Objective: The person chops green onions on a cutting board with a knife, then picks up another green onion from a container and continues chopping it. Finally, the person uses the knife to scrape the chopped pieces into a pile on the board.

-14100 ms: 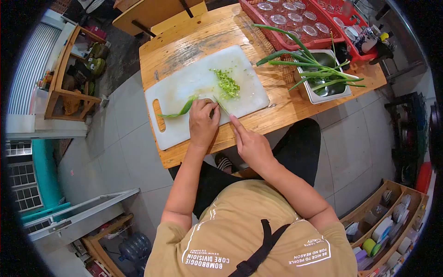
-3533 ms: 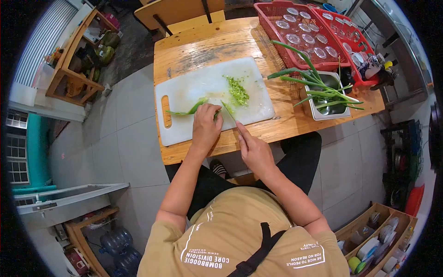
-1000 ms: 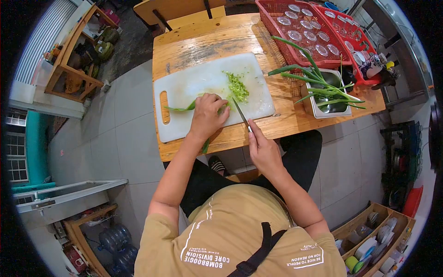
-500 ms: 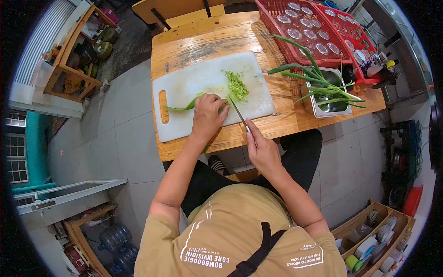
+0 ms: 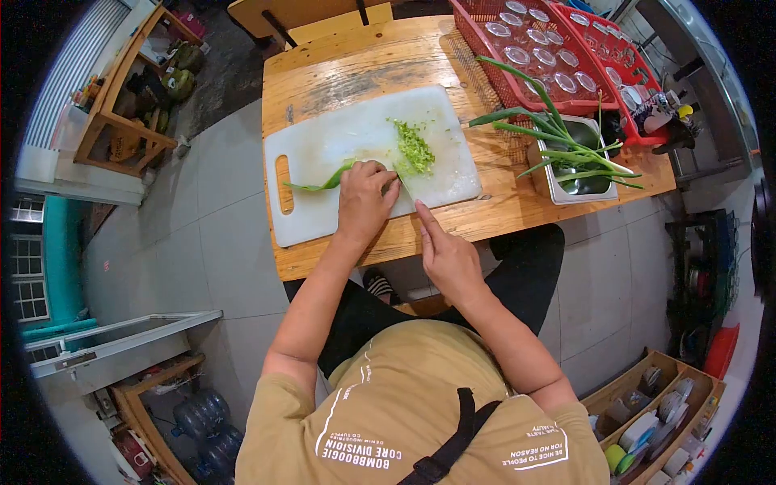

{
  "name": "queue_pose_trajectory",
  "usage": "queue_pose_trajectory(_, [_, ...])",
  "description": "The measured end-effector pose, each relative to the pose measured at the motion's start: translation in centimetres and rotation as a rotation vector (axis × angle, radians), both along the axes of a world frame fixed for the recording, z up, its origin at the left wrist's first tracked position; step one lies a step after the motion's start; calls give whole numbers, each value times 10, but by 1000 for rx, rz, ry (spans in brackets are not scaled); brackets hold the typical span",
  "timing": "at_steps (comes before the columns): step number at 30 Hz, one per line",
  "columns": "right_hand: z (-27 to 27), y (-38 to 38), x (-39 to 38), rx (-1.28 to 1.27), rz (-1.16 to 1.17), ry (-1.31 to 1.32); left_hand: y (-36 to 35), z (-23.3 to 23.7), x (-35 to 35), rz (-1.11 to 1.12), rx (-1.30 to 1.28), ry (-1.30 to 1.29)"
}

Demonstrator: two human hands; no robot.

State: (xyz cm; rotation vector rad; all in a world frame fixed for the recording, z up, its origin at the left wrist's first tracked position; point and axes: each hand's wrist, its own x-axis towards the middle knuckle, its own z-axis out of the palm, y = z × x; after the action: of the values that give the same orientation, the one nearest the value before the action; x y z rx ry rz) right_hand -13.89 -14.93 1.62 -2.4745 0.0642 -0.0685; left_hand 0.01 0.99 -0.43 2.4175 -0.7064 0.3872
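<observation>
My left hand presses down on a green onion that lies on the white cutting board. The onion's leafy end sticks out to the left of my fingers. In my right hand is a knife, its blade angled up and left, with the tip close to my left fingertips. A small pile of chopped green onion lies on the board just beyond the blade. Whole green onions rest across a metal container at the table's right side.
The wooden table carries a red basket of clear cups at the back right, with another red basket beside it. A wooden chair stands behind the table. Below the near edge are my legs.
My right hand and the knife have moved slightly left, bringing the blade closer to my left fingers. My left hand has hardly moved.
</observation>
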Motion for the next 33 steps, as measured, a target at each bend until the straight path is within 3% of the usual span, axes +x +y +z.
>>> queue_pose_trajectory(14, [0, -1, 0, -12, -2, -46, -3, 0, -1, 18, 4, 1])
queue_pose_trajectory(22, [23, -14, -23, 176, -28, 85, -1, 3, -4, 27, -4, 39])
queue_pose_trajectory(25, [18, -10, -18, 257, -47, -6, 0, 3, -3, 27, -4, 39])
queue_pose_trajectory(33, [6, -2, -3, 145, -3, 22, -2, 5, -1, 53, 20, 14])
